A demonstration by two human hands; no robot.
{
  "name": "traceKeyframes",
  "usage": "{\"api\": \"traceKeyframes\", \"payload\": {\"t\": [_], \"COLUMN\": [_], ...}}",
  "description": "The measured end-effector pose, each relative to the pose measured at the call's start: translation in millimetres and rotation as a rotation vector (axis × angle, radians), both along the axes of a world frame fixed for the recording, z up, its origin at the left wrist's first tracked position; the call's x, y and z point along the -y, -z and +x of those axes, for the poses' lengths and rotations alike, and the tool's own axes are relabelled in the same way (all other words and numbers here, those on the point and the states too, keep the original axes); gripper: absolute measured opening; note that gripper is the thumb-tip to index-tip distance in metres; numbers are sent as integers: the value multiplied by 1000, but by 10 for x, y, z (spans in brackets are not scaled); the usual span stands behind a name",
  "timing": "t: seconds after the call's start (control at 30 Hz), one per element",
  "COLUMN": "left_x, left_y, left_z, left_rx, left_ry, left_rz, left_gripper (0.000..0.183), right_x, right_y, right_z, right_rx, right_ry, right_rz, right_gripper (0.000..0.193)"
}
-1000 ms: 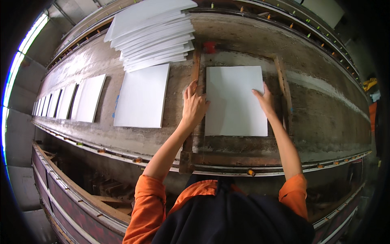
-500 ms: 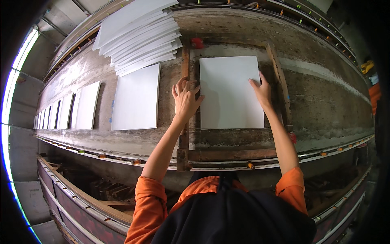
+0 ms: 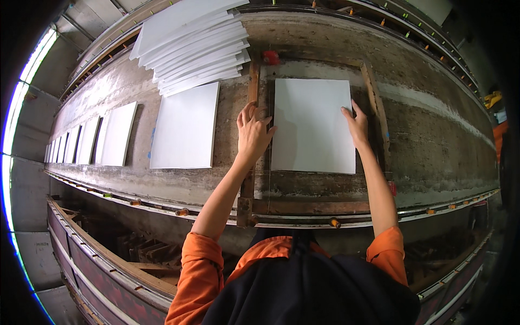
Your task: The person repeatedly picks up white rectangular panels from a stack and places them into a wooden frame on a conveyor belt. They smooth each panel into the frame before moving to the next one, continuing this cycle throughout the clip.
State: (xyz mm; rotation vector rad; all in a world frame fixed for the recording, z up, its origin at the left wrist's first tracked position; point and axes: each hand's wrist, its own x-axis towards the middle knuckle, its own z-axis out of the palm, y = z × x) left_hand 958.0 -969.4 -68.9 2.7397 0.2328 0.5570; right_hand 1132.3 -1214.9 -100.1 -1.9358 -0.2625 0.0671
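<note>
A white rectangular sheet or thin stack [image 3: 314, 122] lies flat inside a worn wooden frame [image 3: 309, 207] on the long table. My left hand [image 3: 252, 132] rests over the frame's left bar, fingers bent and apart, with its thumb close to the sheet's left edge. At the opposite edge, my right hand [image 3: 356, 125] touches the sheet with its thumb and fingers apart. Left of the frame lies another white stack [image 3: 185, 127]. Fanned white sheets [image 3: 192, 46] are piled beyond it.
More white stacks [image 3: 118, 132] stand in a row toward the table's far left. Red pieces [image 3: 270, 57] sit at the frame's corners. Orange-tipped pegs [image 3: 335, 222] line the table's near rail. A lower wooden-edged structure [image 3: 108, 249] holds dark timber pieces.
The whole view has turned slightly. My right thumb has drawn back from the sheet's top toward its right edge. My left hand stays over the frame bar.
</note>
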Motion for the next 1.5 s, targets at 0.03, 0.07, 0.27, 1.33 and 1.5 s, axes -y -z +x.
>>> {"api": "traceKeyframes", "payload": {"t": [0.03,0.07,0.27,1.33,1.5], "left_x": [3,9,24,29,37], "left_y": [1,-2,-19,-21,-35], "left_z": [-2,-1,8,-3,-10], "left_rx": [-3,-6,-4,8,22], "left_ry": [-3,-5,-11,-34,-31], "left_rz": [2,5,22,52,30], "left_gripper": [31,31,31,29,31], "right_x": [1,3,17,-95,-71], "right_y": [-3,-5,14,0,-19], "right_z": [-2,-2,30,44,46], "right_rx": [-4,-6,-15,-3,60], "right_ry": [-5,-4,-8,-23,-12], "right_rz": [-6,-8,-4,-83,-146], "right_gripper": [60,60,59,57,58]}}
